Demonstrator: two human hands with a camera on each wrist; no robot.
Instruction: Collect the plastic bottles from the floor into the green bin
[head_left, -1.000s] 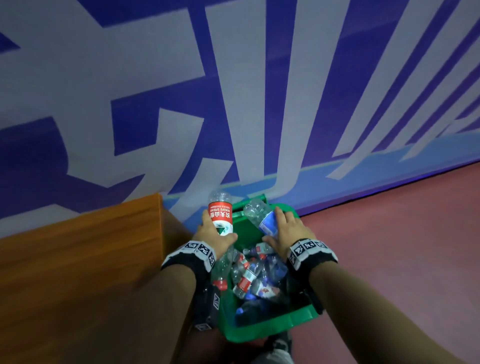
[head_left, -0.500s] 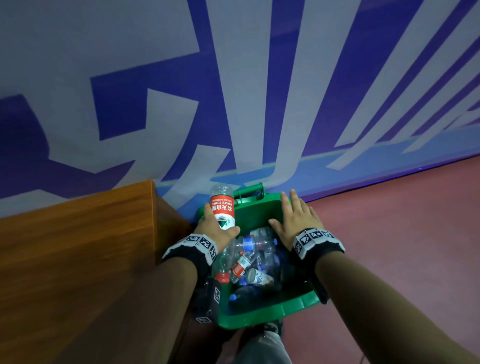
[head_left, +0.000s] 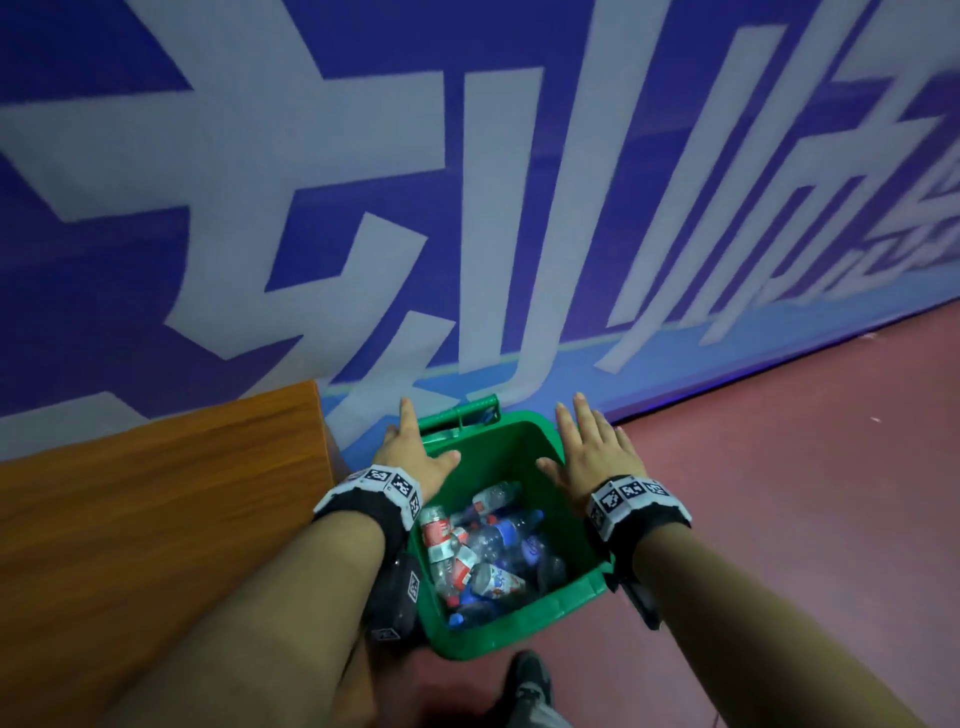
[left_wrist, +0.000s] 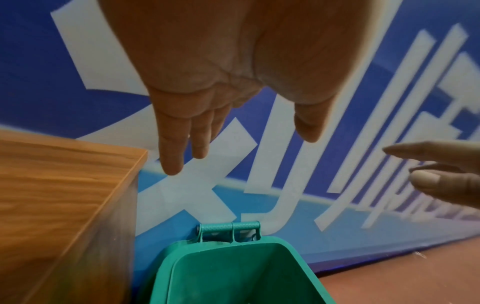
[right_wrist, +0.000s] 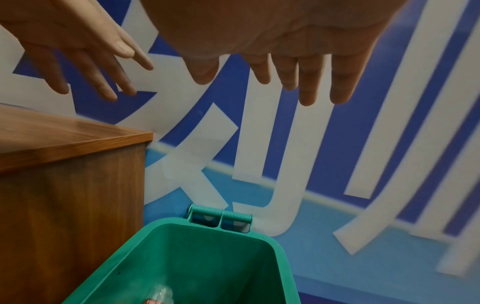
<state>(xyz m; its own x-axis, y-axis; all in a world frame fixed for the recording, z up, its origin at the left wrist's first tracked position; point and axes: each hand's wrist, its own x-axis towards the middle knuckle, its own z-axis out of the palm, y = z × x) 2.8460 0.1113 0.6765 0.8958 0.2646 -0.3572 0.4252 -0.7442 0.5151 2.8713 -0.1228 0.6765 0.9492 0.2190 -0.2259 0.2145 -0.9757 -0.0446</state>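
Note:
The green bin stands on the floor against the wall, with its handle at the far side. Several plastic bottles with red or blue labels lie heaped inside it. My left hand hovers over the bin's left rim, fingers straight and empty. My right hand hovers over the right rim, also flat and empty. In the left wrist view the left hand hangs spread above the bin. The right hand does the same in the right wrist view, above the bin.
A wooden cabinet stands close against the bin's left side. The blue and white lettered wall rises right behind. Red floor stretches to the right. My shoe is just in front of the bin.
My left hand let go of the red-labelled bottle, which now lies in the bin. Both hands have lifted and spread flat above the rim.

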